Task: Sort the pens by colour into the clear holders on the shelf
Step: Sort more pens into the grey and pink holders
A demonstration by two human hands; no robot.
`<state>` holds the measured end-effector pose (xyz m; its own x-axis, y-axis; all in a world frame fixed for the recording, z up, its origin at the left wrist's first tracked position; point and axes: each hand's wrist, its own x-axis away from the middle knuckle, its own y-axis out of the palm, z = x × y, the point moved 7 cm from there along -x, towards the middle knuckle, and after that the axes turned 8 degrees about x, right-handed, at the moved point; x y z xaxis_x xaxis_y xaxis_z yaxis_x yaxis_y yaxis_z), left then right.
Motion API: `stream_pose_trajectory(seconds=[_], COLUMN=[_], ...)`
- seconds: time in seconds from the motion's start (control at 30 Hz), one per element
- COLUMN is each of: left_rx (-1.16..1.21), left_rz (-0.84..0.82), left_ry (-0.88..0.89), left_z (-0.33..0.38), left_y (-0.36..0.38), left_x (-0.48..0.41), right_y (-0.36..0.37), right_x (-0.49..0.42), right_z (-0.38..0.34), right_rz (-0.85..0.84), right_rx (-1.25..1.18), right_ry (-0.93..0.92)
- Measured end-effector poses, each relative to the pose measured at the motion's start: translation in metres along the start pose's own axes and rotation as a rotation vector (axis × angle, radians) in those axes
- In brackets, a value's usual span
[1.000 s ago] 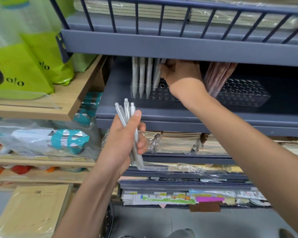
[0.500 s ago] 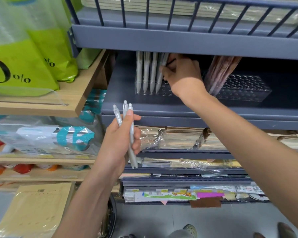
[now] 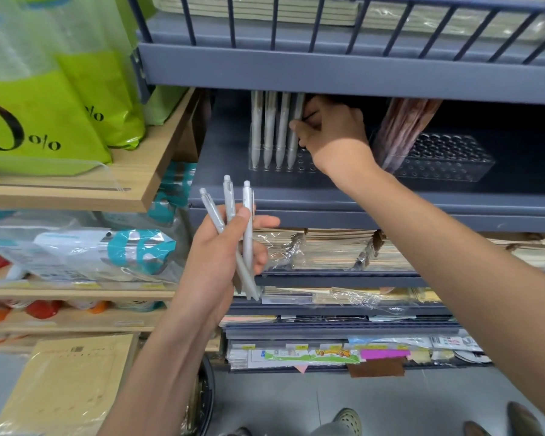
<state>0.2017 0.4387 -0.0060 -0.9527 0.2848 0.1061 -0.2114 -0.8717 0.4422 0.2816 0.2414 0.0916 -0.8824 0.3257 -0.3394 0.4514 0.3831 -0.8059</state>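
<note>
Sorting looks partway done: four white pens (image 3: pixel 269 130) stand in the clear holder (image 3: pixel 302 163), and the right hand (image 3: pixel 331 133) pinches the rightmost pen (image 3: pixel 294 133), which leans slightly. Below that holder, the left hand (image 3: pixel 224 250) grips three more white pens (image 3: pixel 230 209), not yet placed. To the holder's right, a second holder (image 3: pixel 447 158) keeps brownish pens (image 3: pixel 403 130).

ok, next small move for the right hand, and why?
Probably seat the fourth pen upright in the holder and let go: the right hand pinches it at a slight lean, and the left hand holds three more pens.
</note>
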Motion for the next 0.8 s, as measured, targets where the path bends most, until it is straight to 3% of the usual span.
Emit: stream_pose_trajectory(seconds=[0.23,0.4,0.47,0.67,0.8], left_rx=[0.041,0.033,0.047,0.074,0.064], left_rz=[-0.042,-0.110,-0.131,-0.169,-0.153], left_ry=[0.013,0.018,0.016,0.006,-0.012], left_z=[-0.004,-0.010,-0.013,-0.020,-0.025], left_y=[0.008,0.030,0.041,0.071,0.077], left_x=[-0.002,-0.004,-0.004,-0.006,-0.010], right_y=[-0.011,0.004,0.005,-0.004,-0.012], right_x=[0.028,0.062,0.069,0.070,0.063], right_z=[0.018,0.017,0.022,0.045,0.055], right_rz=[0.049,-0.390,-0.492,-0.568,-0.510], right_rx=[-0.354,-0.403,-0.423,-0.632,-0.667], right_ry=[0.040,-0.129,-0.169,-0.114,-0.049])
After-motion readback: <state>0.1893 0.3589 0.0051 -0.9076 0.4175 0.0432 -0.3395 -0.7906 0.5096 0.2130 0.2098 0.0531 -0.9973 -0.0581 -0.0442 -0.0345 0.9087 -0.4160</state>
